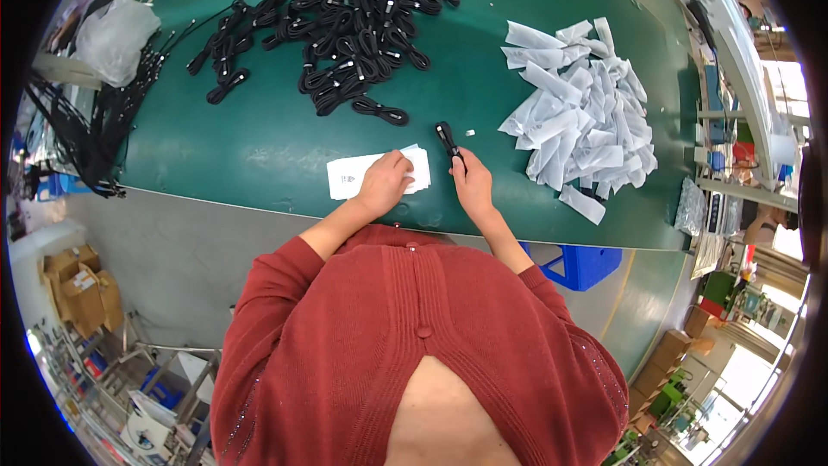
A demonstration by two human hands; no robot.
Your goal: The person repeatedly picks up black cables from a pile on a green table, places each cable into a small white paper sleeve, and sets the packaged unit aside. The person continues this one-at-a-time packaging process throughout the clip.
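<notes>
Factory workshop: green worktable (207,151), heaped black cables (366,43), piled pale pouches (586,112), cardboard boxes (84,298).

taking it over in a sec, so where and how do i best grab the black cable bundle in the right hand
Probably by the far end of the black cable bundle, coming from the far side: the right hand holds its near part, and the bundle points forward and slightly left, leaving that far end free.

Was brightly and evenly lit. Showed overexposed windows (731,397) at right and faint glare on the green tabletop (267,155). Bent straight edges toward the blackened rim.
</notes>
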